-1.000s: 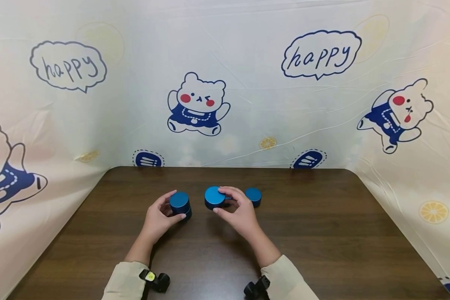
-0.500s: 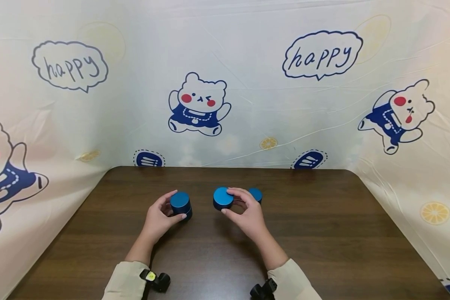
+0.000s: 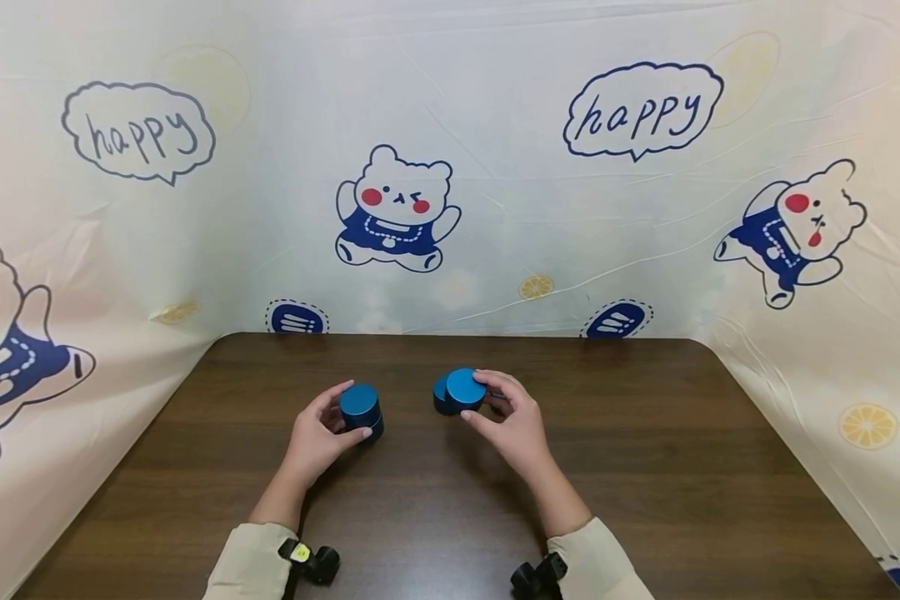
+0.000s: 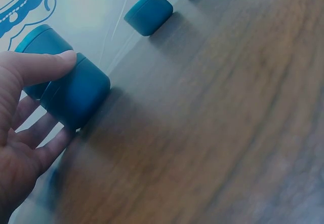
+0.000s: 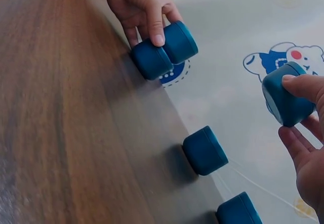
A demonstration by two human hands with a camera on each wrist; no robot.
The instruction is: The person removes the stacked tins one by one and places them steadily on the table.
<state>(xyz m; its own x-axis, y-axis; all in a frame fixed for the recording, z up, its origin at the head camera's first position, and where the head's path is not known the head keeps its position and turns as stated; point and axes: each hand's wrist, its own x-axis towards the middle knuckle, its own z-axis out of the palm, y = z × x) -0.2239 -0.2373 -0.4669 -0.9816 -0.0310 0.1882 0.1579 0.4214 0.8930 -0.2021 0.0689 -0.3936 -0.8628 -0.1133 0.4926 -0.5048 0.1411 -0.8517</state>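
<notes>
Two round blue tins (image 3: 359, 410) stand one on the other at the middle left of the table. My left hand (image 3: 318, 440) grips this stack, its thumb lying across the seam in the left wrist view. Off the table, my right hand (image 3: 516, 425) pinches another blue tin (image 5: 284, 96) between thumb and fingers. Partly behind that raised tin in the head view stands a tin (image 3: 441, 397) on the table. The right wrist view shows one more tin (image 5: 240, 211) beyond it, which the right hand hides in the head view.
The brown wooden table (image 3: 435, 517) has a rounded far edge. A pale cloth (image 3: 510, 200) printed with bears and "happy" bubbles hangs behind it and along both sides. Each wrist wears a small black camera (image 3: 321, 565).
My right hand has moved right with its tin, uncovering one standing tin and covering the other in the head view. My left hand has stayed on the stack.
</notes>
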